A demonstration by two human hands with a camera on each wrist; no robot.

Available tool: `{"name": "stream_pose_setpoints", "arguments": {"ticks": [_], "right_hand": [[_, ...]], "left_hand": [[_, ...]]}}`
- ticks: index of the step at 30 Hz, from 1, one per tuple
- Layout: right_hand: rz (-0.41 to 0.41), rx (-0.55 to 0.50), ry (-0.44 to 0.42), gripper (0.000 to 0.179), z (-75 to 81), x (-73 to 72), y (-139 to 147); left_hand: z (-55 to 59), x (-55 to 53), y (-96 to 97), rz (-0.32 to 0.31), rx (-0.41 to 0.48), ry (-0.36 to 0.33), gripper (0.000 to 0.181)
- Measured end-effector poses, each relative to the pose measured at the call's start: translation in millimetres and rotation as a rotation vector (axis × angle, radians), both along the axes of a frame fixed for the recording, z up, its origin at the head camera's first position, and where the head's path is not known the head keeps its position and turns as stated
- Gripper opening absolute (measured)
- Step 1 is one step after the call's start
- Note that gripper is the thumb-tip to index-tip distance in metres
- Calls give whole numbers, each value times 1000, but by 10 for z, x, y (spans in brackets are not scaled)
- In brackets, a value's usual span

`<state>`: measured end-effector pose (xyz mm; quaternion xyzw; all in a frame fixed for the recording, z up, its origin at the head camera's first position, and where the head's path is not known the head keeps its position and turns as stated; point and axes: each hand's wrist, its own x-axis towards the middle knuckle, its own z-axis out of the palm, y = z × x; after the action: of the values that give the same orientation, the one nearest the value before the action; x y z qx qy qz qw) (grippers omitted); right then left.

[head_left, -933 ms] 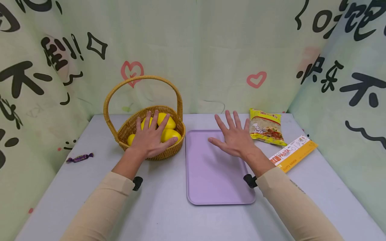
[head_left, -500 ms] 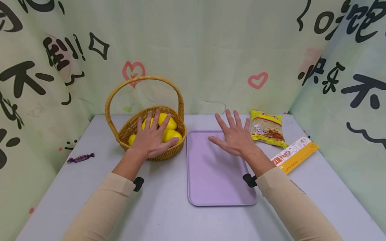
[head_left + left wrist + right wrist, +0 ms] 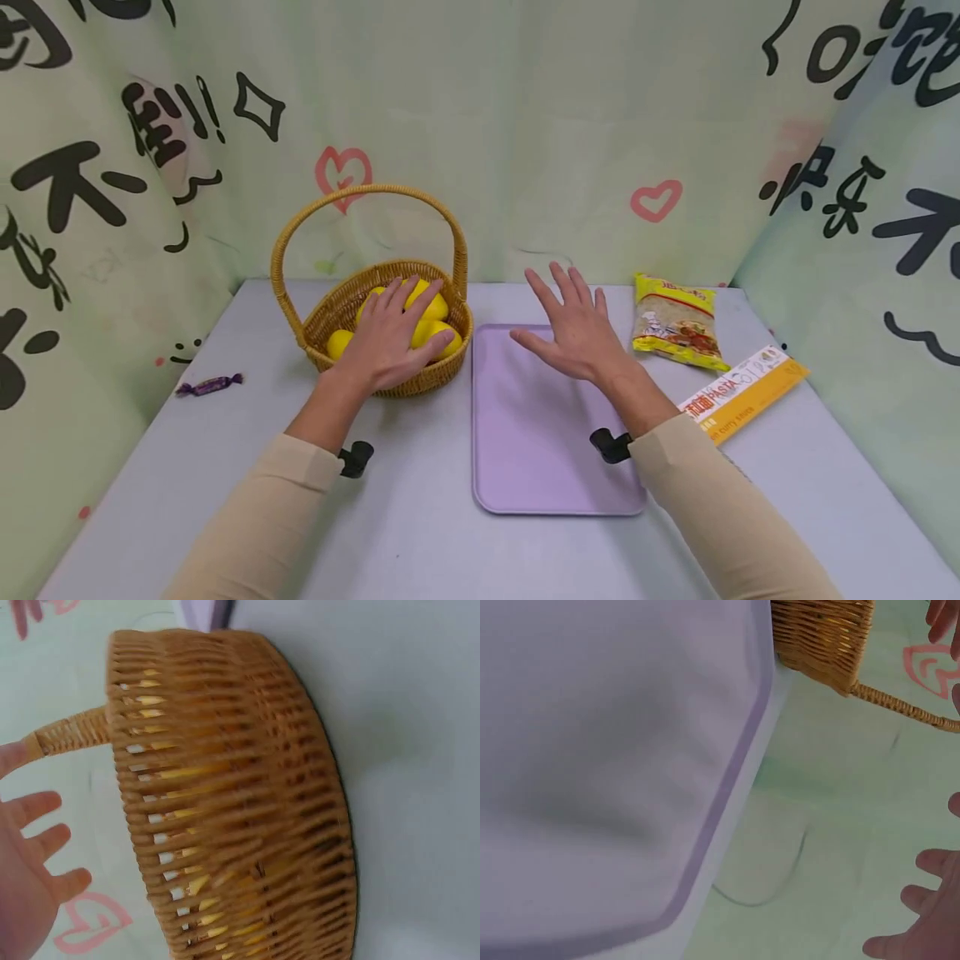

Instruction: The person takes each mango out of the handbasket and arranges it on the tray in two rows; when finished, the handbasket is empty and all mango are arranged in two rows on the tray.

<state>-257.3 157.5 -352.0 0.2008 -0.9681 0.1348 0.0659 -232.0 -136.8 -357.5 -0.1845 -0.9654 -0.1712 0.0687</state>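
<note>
My left hand [image 3: 387,342] hovers with spread fingers in front of the wicker basket [image 3: 330,321], overlapping it in the head view. Inside the basket lie several yellow fruits [image 3: 438,340], partly covered by that hand; their kind is not clear. In the left wrist view the basket's woven side [image 3: 232,795] fills the middle, with the fingers beside its rim. My right hand [image 3: 577,333], fingers apart, is held above the upper part of a light purple tray [image 3: 555,467]. Both hands hold nothing.
A yellow snack-like packet [image 3: 678,321] lies at the back right, with an orange and white pasta box [image 3: 742,392] in front of it, partly behind the right forearm. A purple wrapped candy [image 3: 210,385] lies at the left edge. Printed curtains surround the table.
The head view has shifted slightly, so the table things sit further right. Both hands' fingers have relaxed a little from their wide spread; the objects stay in place.
</note>
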Motion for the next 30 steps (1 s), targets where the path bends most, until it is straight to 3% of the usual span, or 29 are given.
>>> {"name": "stream_pose_setpoints", "arguments": {"ticks": [7, 14, 19, 25, 30], "right_hand": [[69, -132, -83, 85, 59, -18, -183], [146, -236, -167, 78, 140, -50, -380], [203, -242, -187, 74, 176, -63, -524], [235, -244, -212, 69, 193, -95, -694], [257, -231, -242, 63, 200, -144, -808]], "left_hand": [[61, 65, 47, 31, 270, 9, 64], [63, 180, -11, 53, 628, 23, 46], [69, 272, -142, 96, 852, -21, 39], [114, 393, -346, 138, 1050, -37, 40], [13, 485, -485, 211, 1191, -4, 38]]}}
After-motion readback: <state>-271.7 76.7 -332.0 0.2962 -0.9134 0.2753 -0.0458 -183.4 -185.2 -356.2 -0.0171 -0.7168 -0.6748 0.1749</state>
